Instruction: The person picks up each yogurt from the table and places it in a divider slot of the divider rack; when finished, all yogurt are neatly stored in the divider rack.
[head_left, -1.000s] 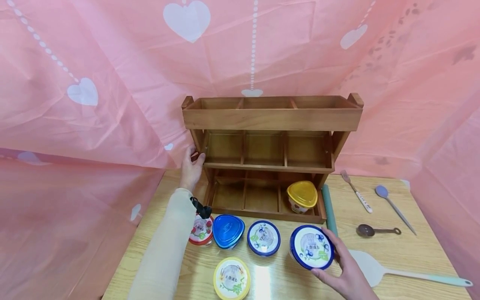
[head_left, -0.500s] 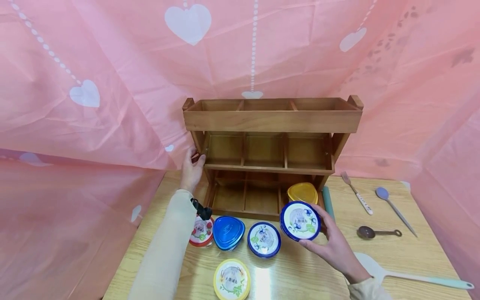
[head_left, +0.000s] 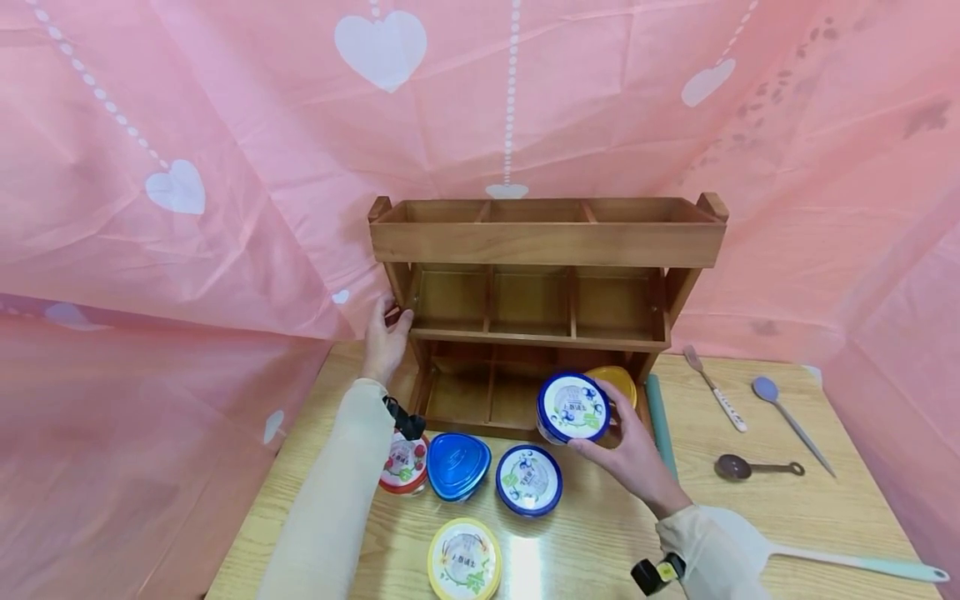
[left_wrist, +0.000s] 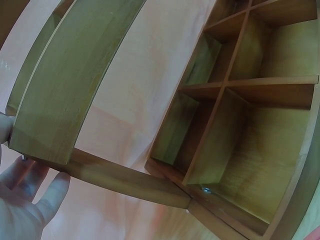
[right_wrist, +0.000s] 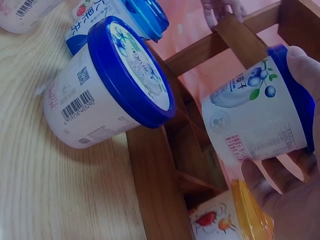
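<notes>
A tub with a dark blue lid and blueberry print (head_left: 573, 407) is gripped in my right hand (head_left: 630, 454), held in front of the lower tier of a wooden shelf rack (head_left: 547, 243). In the right wrist view the tub (right_wrist: 255, 110) is tilted, with thumb and fingers around it. My left hand (head_left: 386, 337) holds the rack's left side at the middle tier. The left wrist view shows its fingers (left_wrist: 55, 197) against the wooden frame. A yellow-lidded tub (head_left: 621, 382) sits in the lower right compartment, partly hidden by the right hand.
Before the rack stand another blueberry tub (head_left: 528, 481), a blue triangular-lidded tub (head_left: 457, 467), a red-lidded tub (head_left: 403, 463) and a yellow-rimmed tub (head_left: 465, 560). To the right lie a fork (head_left: 716, 390), spoon (head_left: 795, 423), brown scoop (head_left: 757, 467) and white spatula (head_left: 810, 550).
My right hand has carried the blueberry tub up and left, from over the table to the front of the lower tier. The left hand has stayed on the rack's side.
</notes>
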